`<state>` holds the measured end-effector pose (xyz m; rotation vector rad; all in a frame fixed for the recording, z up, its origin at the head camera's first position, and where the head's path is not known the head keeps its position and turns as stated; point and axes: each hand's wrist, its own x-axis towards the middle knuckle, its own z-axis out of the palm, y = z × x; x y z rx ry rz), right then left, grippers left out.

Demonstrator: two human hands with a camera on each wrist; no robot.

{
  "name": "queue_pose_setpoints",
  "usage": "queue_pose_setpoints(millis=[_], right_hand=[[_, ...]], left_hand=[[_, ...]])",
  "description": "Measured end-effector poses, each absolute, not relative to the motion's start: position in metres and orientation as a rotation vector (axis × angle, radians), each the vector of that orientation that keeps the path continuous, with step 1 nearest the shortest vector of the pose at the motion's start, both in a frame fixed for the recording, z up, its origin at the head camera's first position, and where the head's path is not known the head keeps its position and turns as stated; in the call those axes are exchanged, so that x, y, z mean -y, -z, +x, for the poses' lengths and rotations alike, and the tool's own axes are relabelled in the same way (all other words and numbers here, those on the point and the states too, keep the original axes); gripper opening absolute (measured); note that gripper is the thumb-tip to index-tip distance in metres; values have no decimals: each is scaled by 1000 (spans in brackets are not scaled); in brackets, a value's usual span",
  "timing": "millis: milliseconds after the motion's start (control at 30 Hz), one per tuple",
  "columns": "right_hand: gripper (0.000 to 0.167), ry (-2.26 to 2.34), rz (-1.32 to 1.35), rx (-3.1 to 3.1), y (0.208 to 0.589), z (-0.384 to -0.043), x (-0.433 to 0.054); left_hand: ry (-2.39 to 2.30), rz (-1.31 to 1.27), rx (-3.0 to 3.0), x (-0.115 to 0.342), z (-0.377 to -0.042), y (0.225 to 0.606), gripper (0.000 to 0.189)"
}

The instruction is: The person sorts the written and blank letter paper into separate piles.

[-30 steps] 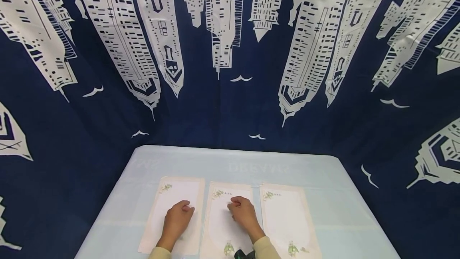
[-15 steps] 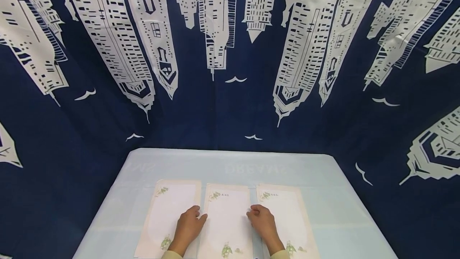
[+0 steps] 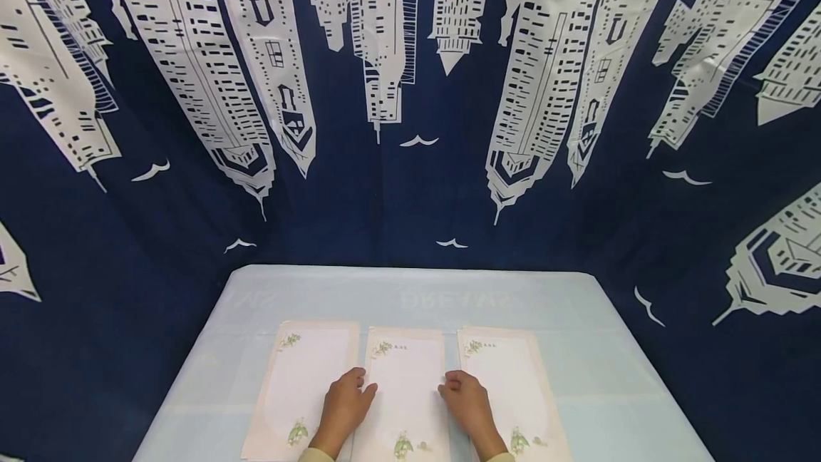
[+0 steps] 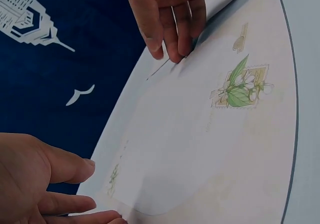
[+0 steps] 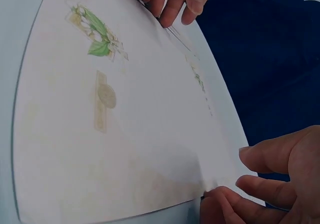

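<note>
From the head view, three sheets lie side by side near me on the pale table [image 3: 577,376]. My left hand [image 3: 344,405] and right hand [image 3: 468,403] flank the middle sheet [image 3: 406,383].

Left wrist view: my left fingers [image 4: 75,204] pinch its left edge.

Right wrist view: my right fingers [image 5: 260,189] pinch its right edge.
</note>
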<state>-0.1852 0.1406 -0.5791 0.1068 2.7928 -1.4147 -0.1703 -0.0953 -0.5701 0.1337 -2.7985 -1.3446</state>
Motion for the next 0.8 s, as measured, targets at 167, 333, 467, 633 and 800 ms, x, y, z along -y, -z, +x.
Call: queue_pose_setpoints(millis=[167,333,467,633,800], right_hand=[[27,1431,165,-2816,581,-185,-139],[29,1531,215,-2843,584,-187,-137],[37,1656,277,-2764,586,-189,-136],[47,1749,312,-2624,585,-190,-135],[41,1803,323,-2565,581,-190,-137]], left_hand=[[1379,147,2723,97,-167,573,34],[1484,189,2592,98,-166,579,33],[1584,276,2514,98,-168,585,48],[1697,348,2477,100,-167,588,58],[1788,323,2482,102,-164,587,57]])
